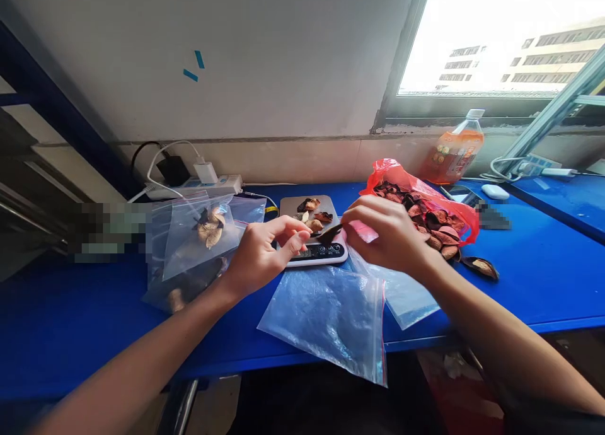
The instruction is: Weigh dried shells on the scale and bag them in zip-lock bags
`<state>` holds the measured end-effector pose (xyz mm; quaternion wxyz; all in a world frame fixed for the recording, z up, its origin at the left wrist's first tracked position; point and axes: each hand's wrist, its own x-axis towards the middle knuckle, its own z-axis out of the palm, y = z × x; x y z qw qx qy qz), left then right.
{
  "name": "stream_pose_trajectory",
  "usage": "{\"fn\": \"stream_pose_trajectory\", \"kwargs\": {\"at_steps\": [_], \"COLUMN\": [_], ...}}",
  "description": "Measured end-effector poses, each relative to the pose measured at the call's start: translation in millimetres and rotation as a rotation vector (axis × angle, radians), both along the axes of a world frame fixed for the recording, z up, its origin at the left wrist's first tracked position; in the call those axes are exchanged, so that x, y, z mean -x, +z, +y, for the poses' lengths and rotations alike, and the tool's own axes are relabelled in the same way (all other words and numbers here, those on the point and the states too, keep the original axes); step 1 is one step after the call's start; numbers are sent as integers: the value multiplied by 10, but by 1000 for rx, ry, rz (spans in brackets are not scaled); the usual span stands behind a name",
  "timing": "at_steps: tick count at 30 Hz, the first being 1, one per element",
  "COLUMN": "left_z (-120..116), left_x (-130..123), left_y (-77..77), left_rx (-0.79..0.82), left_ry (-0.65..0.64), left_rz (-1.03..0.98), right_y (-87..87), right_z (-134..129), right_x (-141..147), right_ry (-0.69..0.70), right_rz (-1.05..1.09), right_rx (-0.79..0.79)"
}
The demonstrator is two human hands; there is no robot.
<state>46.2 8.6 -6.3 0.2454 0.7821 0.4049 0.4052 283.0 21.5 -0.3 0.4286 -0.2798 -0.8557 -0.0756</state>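
A dark, curved piece of dried pod shell (329, 234) spans the gap between my two hands, above the front of a white digital scale (338, 256). My right hand (385, 233) pinches its right end. At its left tip, the thumb and forefinger of my left hand (267, 253) are closed together. Several other dried shell pieces (309, 205) lie on the scale's plate, brown outside with pale parts. My fingers partly cover the scale's display. An unfilled clear zip bag (326, 315) lies in front of the scale, overhanging the table edge.
Right of the scale, a red plastic bag (378, 170) spills reddish-brown shells; one loose shell (481, 267) lies beside it. Clear bags holding pale pieces (211, 228) are at left. Behind stand a power strip (227, 186) and an orange drink bottle (454, 151).
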Motion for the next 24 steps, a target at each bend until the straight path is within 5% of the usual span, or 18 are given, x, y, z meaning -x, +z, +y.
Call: {"fn": "stream_pose_trajectory", "kwargs": {"at_steps": [5, 10, 16, 24], "left_z": [-18, 12, 86, 52], "left_x": [54, 111, 163, 187], "left_y": [62, 32, 37, -8], "left_rx": [-128, -288, -100, -151], "left_ry": [44, 83, 194, 59], "left_rz": [27, 238, 777, 937], "right_y": [163, 62, 71, 102], "right_z": [207, 420, 399, 425], "right_x": [-643, -980, -895, -1203], "right_ry": [-299, -589, -587, -674], "right_rz": [459, 433, 361, 578], "right_rx": [-76, 108, 138, 180]}}
